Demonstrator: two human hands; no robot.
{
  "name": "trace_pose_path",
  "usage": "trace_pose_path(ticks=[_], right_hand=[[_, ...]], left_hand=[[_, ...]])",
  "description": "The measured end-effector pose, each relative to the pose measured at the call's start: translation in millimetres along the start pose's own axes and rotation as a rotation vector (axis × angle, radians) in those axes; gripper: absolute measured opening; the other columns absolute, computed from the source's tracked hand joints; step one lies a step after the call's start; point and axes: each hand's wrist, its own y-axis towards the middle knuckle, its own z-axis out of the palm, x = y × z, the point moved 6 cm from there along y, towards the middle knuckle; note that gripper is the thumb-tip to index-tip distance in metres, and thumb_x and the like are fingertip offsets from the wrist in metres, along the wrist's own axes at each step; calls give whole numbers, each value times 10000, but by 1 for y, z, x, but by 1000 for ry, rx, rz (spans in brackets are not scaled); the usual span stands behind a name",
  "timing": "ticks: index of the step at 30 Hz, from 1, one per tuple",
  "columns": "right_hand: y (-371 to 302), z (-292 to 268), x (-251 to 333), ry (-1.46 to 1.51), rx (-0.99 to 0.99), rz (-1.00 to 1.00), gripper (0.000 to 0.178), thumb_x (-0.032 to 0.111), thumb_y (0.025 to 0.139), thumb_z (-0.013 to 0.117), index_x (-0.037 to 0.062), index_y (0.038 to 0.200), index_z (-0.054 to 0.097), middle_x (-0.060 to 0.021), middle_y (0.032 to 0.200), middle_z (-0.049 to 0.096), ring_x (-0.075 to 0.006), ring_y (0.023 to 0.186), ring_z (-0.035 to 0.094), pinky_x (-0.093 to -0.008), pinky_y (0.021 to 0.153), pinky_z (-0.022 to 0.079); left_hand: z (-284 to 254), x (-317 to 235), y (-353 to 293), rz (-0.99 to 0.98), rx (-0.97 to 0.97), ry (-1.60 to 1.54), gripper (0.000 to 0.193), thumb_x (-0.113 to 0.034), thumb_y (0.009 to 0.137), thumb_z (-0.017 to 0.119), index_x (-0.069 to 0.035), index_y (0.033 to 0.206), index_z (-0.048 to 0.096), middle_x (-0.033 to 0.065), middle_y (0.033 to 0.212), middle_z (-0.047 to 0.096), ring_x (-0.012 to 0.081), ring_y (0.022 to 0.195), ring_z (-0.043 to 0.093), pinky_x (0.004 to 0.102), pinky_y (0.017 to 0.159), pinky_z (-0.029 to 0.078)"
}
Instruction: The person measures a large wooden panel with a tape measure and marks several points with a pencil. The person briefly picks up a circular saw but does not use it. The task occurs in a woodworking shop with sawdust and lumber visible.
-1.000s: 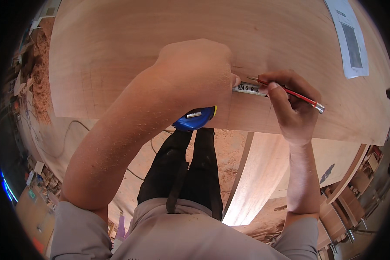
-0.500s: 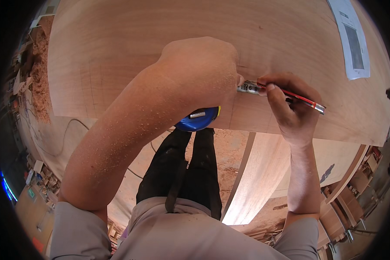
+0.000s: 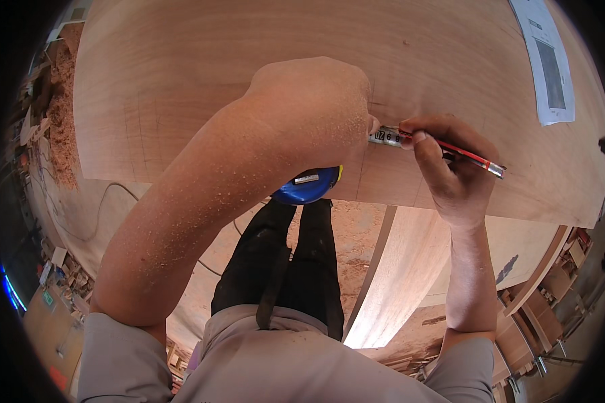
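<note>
My left hand (image 3: 316, 101) bends over a tape measure near the front edge of a wooden sheet (image 3: 215, 40). Its fingers are mostly hidden under it, with one fingertip showing by the blade. The tape's blue case (image 3: 309, 187) shows below my wrist, and a short stretch of its metal blade (image 3: 386, 136) emerges to the right, along the wood. My right hand (image 3: 454, 164) pinches a red pencil (image 3: 460, 152), its tip at the blade's right end and its silvery end pointing right. Faint pencil lines mark the sheet near the blade.
A printed paper sheet (image 3: 550, 74) lies at the board's far right. Sawdust (image 3: 63, 114) is heaped beyond the left edge, and a cable (image 3: 107, 201) curves over the surface below. Wood offcuts (image 3: 534, 322) and a pale board (image 3: 410, 269) are at the lower right.
</note>
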Motion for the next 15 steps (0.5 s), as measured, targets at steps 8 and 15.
trace_pose_path(ticks=[8, 15], right_hand=[[0, 0, -1, 4, -2, -16, 116, -28, 898, 688, -37, 993, 754, -90, 876, 739, -103, 749, 669, -232, 665, 530], [0, 0, 0, 0, 10, -20, 115, -25, 900, 690, -35, 994, 755, -100, 889, 746, -118, 772, 689, -240, 684, 543]], left_hand=[[-1, -1, 0, -17, 29, 17, 348, -315, 957, 646, -8, 912, 805, 223, 726, 706, 334, 660, 732, 412, 672, 601], [1, 1, 1, 8, 8, 30, 369, -323, 956, 649, 6, 886, 800, 226, 721, 705, 332, 654, 732, 413, 666, 601]])
